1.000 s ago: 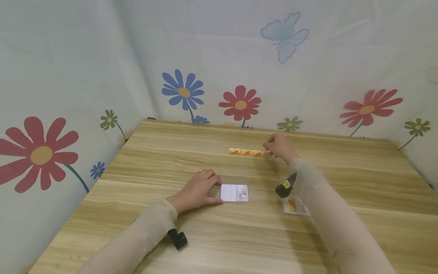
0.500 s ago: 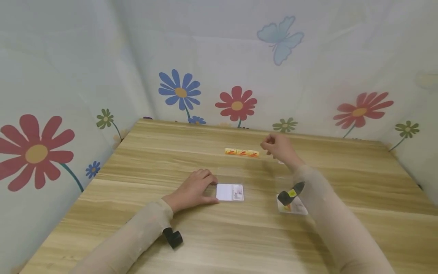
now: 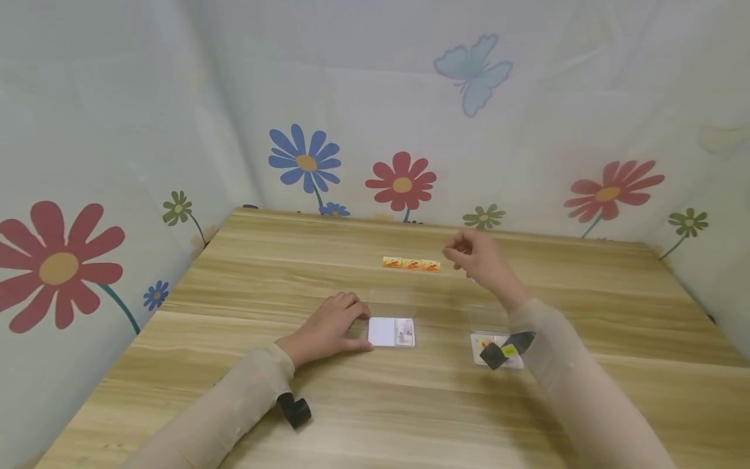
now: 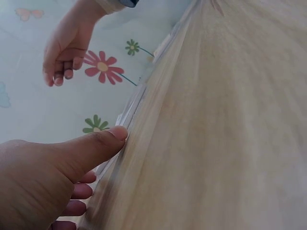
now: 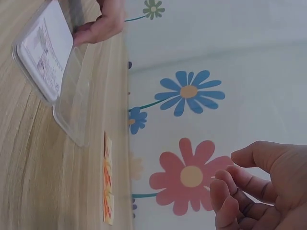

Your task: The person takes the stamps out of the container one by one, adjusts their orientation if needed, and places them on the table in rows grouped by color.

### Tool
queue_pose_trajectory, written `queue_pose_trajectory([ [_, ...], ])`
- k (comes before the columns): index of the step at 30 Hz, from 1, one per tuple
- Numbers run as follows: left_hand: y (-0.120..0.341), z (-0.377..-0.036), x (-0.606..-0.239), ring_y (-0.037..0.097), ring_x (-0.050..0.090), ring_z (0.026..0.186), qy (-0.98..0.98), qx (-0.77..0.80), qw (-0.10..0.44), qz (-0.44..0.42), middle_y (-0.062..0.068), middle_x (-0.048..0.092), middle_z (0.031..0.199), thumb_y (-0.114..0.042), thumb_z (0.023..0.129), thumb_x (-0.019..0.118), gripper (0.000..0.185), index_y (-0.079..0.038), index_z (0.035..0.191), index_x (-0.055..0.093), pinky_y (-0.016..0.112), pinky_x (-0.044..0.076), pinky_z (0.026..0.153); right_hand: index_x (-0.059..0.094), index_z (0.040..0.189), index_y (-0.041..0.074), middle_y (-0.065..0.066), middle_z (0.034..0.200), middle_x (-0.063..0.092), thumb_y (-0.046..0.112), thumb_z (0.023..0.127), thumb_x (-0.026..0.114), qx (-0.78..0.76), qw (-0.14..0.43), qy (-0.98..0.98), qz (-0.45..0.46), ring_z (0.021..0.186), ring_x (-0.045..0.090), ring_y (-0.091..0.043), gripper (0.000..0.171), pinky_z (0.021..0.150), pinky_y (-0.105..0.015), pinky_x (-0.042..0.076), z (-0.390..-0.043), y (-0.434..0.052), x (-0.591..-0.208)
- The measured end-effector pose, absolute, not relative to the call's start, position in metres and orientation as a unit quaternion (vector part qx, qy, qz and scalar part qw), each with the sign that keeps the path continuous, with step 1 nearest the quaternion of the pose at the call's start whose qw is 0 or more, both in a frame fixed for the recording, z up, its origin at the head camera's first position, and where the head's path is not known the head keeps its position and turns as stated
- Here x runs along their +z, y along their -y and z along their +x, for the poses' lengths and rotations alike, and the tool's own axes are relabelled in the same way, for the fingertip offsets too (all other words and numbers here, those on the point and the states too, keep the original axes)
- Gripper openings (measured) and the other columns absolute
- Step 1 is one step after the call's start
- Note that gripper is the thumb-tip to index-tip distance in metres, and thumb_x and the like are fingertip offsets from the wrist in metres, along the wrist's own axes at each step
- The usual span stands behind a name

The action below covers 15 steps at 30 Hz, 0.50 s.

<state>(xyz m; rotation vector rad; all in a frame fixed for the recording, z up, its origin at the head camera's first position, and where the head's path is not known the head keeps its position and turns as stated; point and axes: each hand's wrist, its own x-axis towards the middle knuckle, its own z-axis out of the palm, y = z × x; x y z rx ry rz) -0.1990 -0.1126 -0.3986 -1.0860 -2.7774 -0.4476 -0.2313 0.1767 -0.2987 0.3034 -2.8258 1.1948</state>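
Seems to be the stage of filling small clear cases with cards, caught between one placement and the next. Steadies the near case [image 3: 391,331] with the left hand [image 3: 325,327], laid flat on the counter [image 3: 351,417], thumb straight and pressed against the case's left edge, fingers relaxed, gripping nothing. Shows, inside that case, a white card with faint print at its right end, with the clear lid [image 3: 391,301] swung open and lying flat just behind it. Hangs the right hand [image 3: 477,259] above the far part of the counter, fingers loosely curled toward the thumb, with nothing to be seen between them from the right wrist view or the left one, so reads as released rather than grasping. Leaves a strip of three orange-printed cards [image 3: 411,264] flat on the wood just to the left of that hand, apart from it, well behind the open case. Keeps a second clear case [image 3: 491,344] with an orange-marked card near the right forearm, partly hidden by the black wrist camera [image 3: 504,350], so cannot tell whether its lid is closed. Judging from this layout, calls next for a light fingertip pinch on one thin card lying flat on wood, or for folding the lid over the white card; either way needs the left thumb firm against the case, since so light a shell would likely skate across the smooth counter under a push
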Motion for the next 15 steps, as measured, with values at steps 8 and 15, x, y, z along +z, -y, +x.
queue_pose_trajectory([
  [8,0.114,-0.200,-0.402,0.012,0.045,0.093,0.919,-0.151,0.064,-0.359,-0.006,0.052,0.098,-0.055,0.070,0.066,0.052,-0.017,0.104,0.058,0.030,0.038,0.085,0.057,0.097,0.008,-0.009,0.087,0.060,0.018,0.086,0.058,0.399,0.041,0.908,0.119,0.066,0.053,-0.015,0.015,0.051,-0.025,0.046,-0.220,-0.172,-0.297],
  [15,0.114,-0.200,-0.401,0.012,0.045,0.093,0.918,-0.152,0.061,-0.360,-0.006,0.052,0.098,-0.055,0.070,0.066,0.052,-0.017,0.104,0.058,0.030,0.038,0.085,0.057,0.098,0.009,-0.008,0.087,0.061,0.018,0.086,0.059,0.400,0.045,0.907,0.125,0.072,0.054,-0.022,0.015,0.053,-0.025,0.047,-0.211,-0.170,-0.296],
])
